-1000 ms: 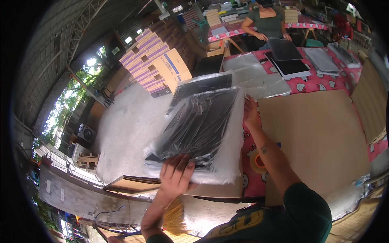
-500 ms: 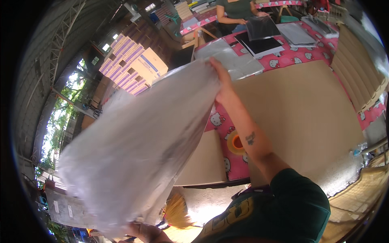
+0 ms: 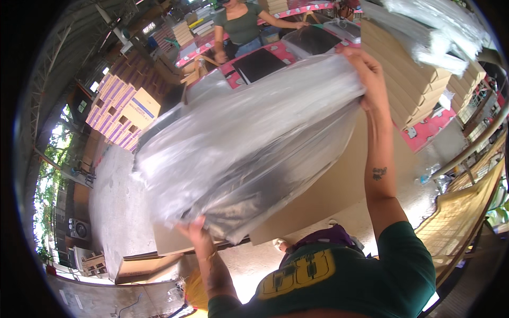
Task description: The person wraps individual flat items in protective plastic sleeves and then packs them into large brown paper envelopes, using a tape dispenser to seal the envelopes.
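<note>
A large clear plastic bag [image 3: 254, 122] is stretched slantwise in front of me, its surface wrinkled and partly blurred. The fingers of my right hand [image 3: 367, 77] are closed on its upper right corner. At the lower left end, my left hand [image 3: 196, 232] pinches the edge; some of those fingers are hidden behind the film. A dark fold or opening shows along the side nearest me. Beneath the bag lies a brown cardboard sheet [image 3: 328, 191], largely covered by it.
Folded cardboard [image 3: 397, 79] is stacked at the right, with plastic bags [image 3: 440, 32] on top. Across the pink patterned table cover [image 3: 236, 79], a person [image 3: 238, 26] stands by black sheets [image 3: 260, 64]. Printed boxes [image 3: 119, 111] are piled at left; a broom [image 3: 196, 291] is below.
My right hand has moved right, carrying the plastic bag over the cardboard sheet. My left hand has come up from the lower edge, and the whole view has shifted rightward.
</note>
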The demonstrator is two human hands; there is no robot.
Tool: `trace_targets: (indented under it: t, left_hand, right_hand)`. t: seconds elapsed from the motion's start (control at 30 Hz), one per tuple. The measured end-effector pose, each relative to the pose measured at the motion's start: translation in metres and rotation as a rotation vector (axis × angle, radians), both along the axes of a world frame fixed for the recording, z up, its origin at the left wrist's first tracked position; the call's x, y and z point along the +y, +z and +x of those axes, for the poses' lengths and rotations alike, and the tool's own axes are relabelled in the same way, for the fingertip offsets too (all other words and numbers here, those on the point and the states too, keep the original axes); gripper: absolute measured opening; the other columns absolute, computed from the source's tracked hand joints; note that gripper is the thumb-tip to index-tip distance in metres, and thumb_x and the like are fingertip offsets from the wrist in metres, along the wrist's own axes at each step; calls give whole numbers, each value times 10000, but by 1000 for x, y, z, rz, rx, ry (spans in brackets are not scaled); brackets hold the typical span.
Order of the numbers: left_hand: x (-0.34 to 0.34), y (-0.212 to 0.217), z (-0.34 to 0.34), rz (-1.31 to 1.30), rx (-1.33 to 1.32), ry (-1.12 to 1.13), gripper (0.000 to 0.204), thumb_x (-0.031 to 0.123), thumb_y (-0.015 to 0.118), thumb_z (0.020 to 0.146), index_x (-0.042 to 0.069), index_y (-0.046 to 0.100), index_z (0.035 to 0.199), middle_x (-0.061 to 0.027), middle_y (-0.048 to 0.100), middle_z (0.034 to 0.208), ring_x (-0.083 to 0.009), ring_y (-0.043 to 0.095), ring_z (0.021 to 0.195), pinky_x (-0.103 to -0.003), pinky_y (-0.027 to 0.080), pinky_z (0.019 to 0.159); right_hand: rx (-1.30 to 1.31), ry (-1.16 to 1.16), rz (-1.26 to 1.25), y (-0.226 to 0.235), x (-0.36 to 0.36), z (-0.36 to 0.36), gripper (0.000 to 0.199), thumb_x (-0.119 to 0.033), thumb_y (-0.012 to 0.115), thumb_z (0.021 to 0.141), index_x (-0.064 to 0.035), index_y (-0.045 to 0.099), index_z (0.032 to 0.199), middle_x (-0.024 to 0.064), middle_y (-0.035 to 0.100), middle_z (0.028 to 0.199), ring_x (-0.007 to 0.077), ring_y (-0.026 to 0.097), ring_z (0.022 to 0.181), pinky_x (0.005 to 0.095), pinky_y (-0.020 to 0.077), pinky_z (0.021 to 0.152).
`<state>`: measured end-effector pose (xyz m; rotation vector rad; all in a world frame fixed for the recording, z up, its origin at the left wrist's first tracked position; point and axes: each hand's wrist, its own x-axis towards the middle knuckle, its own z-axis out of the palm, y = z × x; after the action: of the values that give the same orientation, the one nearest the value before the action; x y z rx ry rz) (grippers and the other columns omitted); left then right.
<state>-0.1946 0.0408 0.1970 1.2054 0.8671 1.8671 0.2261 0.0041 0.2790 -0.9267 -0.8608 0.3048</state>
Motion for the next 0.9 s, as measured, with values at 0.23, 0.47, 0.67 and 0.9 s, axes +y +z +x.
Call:
trace_targets:
  t: [0.23, 0.47, 0.67, 0.9]
  left_hand:
    - [37, -129, 53, -333, 99, -691, 785, -14, 650, 791, 7, 276, 1481, -143, 461, 1384, -288, 463, 1281, -422, 410, 1057]
    - [34, -224, 101, -266, -82, -726, 647, 116, 651, 862, 44, 367, 1440, -97, 444, 1453, -260, 411, 1353, -401, 306, 1134]
    - [37, -214, 102, -362, 132, -668, 686, 144, 627, 896, 39, 298, 1489, -95, 425, 1451, -227, 392, 1349, -360, 320, 1116]
    - [13, -144, 97, -450, 484, -597, 793, 94, 666, 848, 33, 251, 1520, -102, 432, 1427, -210, 394, 1337, -332, 350, 1090]
  right_hand:
    - [-316, -326, -277, -66, -75, 86, 223, -219, 652, 915, -15, 703, 988, 31, 682, 886, 84, 560, 885, 259, 445, 817]
    - [-662, -250, -478, -122, -107, 97, 380, -287, 658, 907, -6, 644, 1162, 201, 604, 1235, 354, 579, 1157, 389, 442, 968]
    - [-1413, -385, -650, -67, -101, 83, 713, -472, 722, 790, -68, 525, 1343, 172, 447, 1436, 366, 398, 1342, 525, 264, 1106]
    - [-1511, 44, -838, -73, -59, 40, 982, -626, 786, 619, -126, 471, 1403, 123, 511, 1222, 327, 469, 1210, 480, 313, 1041]
